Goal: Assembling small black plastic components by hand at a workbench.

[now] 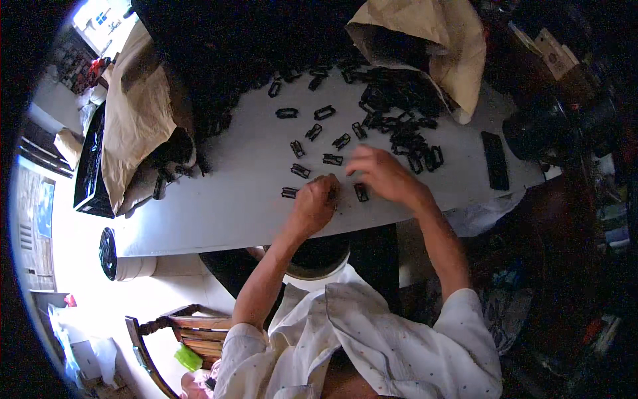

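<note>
My left hand [316, 204] is closed near the table's front edge, its fingers wrapped round a small black plastic piece [332, 193] that is mostly hidden. Just right of it and a little farther away, my right hand [380, 174] hovers over the table, blurred, with fingers apart and nothing visible between them. Several loose black frame-shaped plastic pieces lie around both hands: one piece [361, 192] sits below the right hand, another [289, 192] beside the left hand, and another [332, 159] just beyond them.
The pale table [219, 219] carries a dense heap of black pieces [405, 126] at the back right. A brown paper sack [458, 60] gapes behind it; another sack [136, 126] stands at the left. A flat black bar [494, 161] lies at the right end. A wooden chair [199, 322] stands lower left.
</note>
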`<state>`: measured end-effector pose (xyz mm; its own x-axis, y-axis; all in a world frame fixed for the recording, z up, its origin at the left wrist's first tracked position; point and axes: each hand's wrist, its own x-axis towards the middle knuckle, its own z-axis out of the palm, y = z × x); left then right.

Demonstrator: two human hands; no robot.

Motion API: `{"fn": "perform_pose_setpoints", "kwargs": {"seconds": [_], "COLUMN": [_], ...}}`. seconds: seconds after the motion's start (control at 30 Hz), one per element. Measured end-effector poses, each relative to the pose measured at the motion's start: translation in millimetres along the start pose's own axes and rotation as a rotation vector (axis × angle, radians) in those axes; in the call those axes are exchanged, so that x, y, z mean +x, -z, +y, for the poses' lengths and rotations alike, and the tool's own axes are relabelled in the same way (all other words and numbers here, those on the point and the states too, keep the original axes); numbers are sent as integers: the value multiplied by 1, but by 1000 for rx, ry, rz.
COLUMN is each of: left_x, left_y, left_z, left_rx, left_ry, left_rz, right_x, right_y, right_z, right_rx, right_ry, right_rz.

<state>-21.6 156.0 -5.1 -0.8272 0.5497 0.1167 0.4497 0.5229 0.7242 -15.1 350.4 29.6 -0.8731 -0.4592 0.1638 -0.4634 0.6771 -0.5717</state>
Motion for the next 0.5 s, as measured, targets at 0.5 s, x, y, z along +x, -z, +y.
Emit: {"fn": "perform_pose_setpoints", "kwargs": {"seconds": [0.5], "left_x": [1], "left_y": [1], "left_z": [16], "left_rx": [229], "left_ry": [-163], "left_rz": [223], "right_x": [-31], "right_y": [-11], "right_z": [17], "right_rx": [-326], "right_ry": [-311], "right_rz": [207]}}
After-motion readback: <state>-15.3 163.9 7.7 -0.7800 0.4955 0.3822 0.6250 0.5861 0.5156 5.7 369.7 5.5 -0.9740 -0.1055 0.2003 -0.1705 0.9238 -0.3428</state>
